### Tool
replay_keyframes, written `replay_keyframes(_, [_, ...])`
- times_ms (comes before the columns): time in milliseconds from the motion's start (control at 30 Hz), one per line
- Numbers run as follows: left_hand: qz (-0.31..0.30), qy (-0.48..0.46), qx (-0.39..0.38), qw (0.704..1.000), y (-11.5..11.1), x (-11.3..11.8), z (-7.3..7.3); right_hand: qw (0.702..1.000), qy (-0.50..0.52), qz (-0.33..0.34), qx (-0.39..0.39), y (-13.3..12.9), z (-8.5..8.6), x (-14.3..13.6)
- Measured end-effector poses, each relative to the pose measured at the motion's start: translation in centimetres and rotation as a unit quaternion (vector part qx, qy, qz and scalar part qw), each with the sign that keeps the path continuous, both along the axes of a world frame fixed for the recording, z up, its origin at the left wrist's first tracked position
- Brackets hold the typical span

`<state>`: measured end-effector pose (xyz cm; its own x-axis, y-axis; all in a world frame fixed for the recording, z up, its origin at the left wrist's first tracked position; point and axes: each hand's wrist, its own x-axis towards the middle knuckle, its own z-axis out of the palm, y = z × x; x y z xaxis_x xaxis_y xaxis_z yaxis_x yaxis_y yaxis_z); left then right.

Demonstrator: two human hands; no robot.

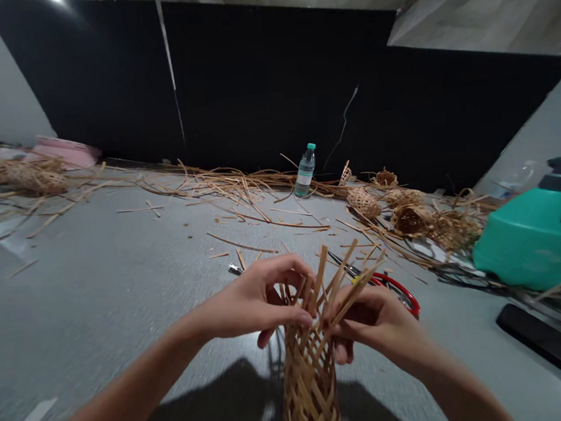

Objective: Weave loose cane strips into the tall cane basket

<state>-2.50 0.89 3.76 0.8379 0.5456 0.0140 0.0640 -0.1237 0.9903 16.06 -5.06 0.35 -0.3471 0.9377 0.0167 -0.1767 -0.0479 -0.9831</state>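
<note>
A tall, narrow woven basket (310, 393) of thin tan strips stands upright in front of me, its loose strip ends (341, 281) fanning out at the top. My left hand (259, 300) curls over the basket's upper rim from the left, thumb and fingers pinching strips. On the other side my right hand (375, 324) grips the rim and loose strips. Both hands meet at the basket's open top.
Red-handled scissors (397, 288) lie just behind my right hand. A water bottle (305, 170) stands at the back among scattered strips (239, 188). Several small woven baskets (412, 214) sit at right, a green sprayer (535, 235) further right, and a dark flat bar (551, 343) near it.
</note>
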Motion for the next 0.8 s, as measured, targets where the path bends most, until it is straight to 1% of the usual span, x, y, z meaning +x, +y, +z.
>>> replay_keyframes(100, [-0.004,0.001,-0.033,0.999,-0.2,0.2,0.1,0.999,-0.003,-0.044,-0.012,-0.1,0.0,-0.6])
replay_keyframes(200, [0.038,-0.001,-0.044,0.998,-0.4,0.6,0.0,0.996,-0.001,-0.091,-0.022,-0.2,-0.1,-1.1])
replay_keyframes(300, [0.075,-0.012,-0.049,0.996,-0.5,0.9,-0.3,0.996,0.006,-0.087,-0.026,-0.2,-0.2,-1.1])
replay_keyframes(500, [0.088,-0.015,-0.048,0.995,-0.4,1.0,-0.9,0.998,-0.037,-0.041,-0.039,-0.2,-0.2,-0.3])
replay_keyframes(567, [0.09,-0.017,-0.041,0.995,-0.3,1.0,-1.0,0.996,-0.039,-0.06,-0.05,-0.2,-0.2,-0.3])
replay_keyframes(700, [0.089,-0.013,-0.026,0.996,-0.2,1.0,-1.1,0.989,-0.031,-0.127,-0.071,0.0,-0.3,-0.9])
replay_keyframes(767, [0.082,-0.008,-0.006,0.997,-0.2,1.0,-1.1,0.987,-0.027,-0.143,-0.067,0.0,-0.1,-1.2])
replay_keyframes(800, [0.088,-0.007,0.009,0.996,-0.2,1.0,-1.2,0.987,-0.025,-0.148,-0.059,-0.1,0.0,-1.3])
